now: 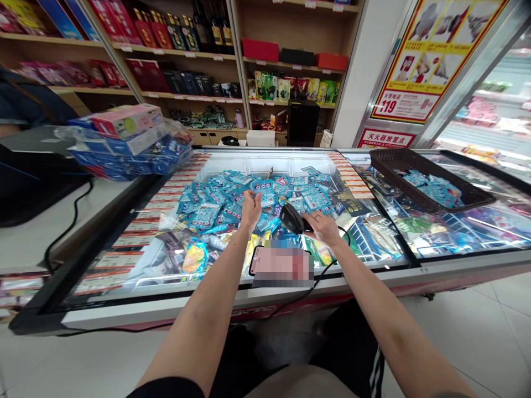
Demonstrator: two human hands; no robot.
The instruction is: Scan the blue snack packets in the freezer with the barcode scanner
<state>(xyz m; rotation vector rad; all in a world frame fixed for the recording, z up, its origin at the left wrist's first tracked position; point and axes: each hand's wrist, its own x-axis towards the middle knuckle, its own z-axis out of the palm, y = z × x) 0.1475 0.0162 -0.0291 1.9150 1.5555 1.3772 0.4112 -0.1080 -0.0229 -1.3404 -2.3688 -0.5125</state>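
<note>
My left hand (251, 209) pinches a small blue packet (266, 198) by its left edge, over the glass lid of a chest freezer. My right hand (322, 225) is wrapped around the handle of a black barcode scanner (292, 218), whose head points left toward that packet. Many similar blue packets (207, 214) lie in a loose heap on the glass around both hands. In front of the hands, near the freezer's front edge, a phone (282, 264) rests with its screen blurred out.
A dark brown basket (431, 202) with more blue packets stands on the glass at right. The scanner's black cable (317, 284) runs over the front edge. Plastic-wrapped blue boxes (128, 143) sit at left, beside a person's arm. Stocked shelves (182, 50) line the back.
</note>
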